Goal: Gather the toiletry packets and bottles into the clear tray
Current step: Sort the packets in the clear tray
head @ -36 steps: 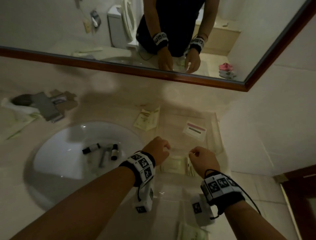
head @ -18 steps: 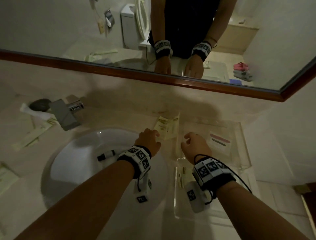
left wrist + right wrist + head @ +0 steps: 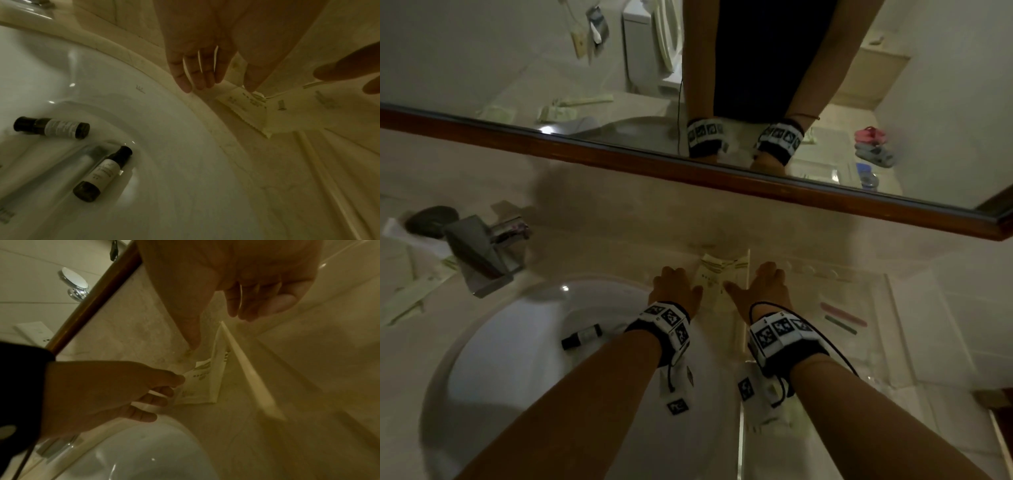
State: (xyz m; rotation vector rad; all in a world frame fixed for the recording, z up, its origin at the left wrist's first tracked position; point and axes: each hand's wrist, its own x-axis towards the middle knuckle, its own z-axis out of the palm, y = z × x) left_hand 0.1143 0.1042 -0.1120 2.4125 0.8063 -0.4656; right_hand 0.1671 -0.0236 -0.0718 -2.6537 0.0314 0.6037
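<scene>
A cream packet (image 3: 717,274) leans against the outside of the clear tray's left wall, on the counter behind the sink. My left hand (image 3: 674,286) reaches it from the left, and its straight fingers (image 3: 197,78) touch the packet's edge (image 3: 257,110). My right hand (image 3: 767,284) hovers over the tray's (image 3: 825,272) far left corner, fingers spread and holding nothing. In the right wrist view the right thumb (image 3: 191,334) points down at the packet (image 3: 203,382). Two small dark bottles (image 3: 53,128) (image 3: 102,173) lie in the sink. A pink-and-green striped packet (image 3: 842,318) lies in the tray.
The white sink basin (image 3: 517,359) lies under my left forearm, with a pale tube (image 3: 51,170) beside the bottles. A chrome faucet (image 3: 482,253) stands at the back left. More pale packets (image 3: 414,294) lie on the counter at far left. The wood-framed mirror (image 3: 688,171) overhangs the back wall.
Both hands have moved forward from the tray's near part to the cream packet at its far left corner. Both curled fists have opened out.
</scene>
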